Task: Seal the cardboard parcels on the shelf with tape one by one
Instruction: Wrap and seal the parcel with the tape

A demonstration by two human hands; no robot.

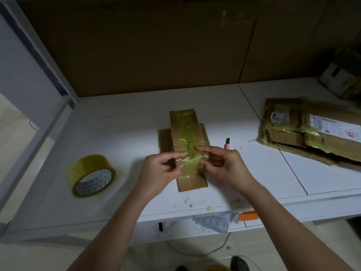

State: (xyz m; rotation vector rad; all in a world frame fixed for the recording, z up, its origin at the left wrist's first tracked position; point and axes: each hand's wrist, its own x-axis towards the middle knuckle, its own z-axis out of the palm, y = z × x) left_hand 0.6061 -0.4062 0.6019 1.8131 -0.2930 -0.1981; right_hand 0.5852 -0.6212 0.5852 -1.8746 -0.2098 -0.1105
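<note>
both hands (192, 169) pinch tape on the parcel (188, 147).

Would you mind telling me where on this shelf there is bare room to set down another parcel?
Bare shelf lies behind the tape roll, left of the small parcel. Another strip runs between the pink cutter and the large parcel. It is crowded around both hands.

Both hands (162, 169) (224, 165) forward, fingers (205, 148) curled inward
</note>
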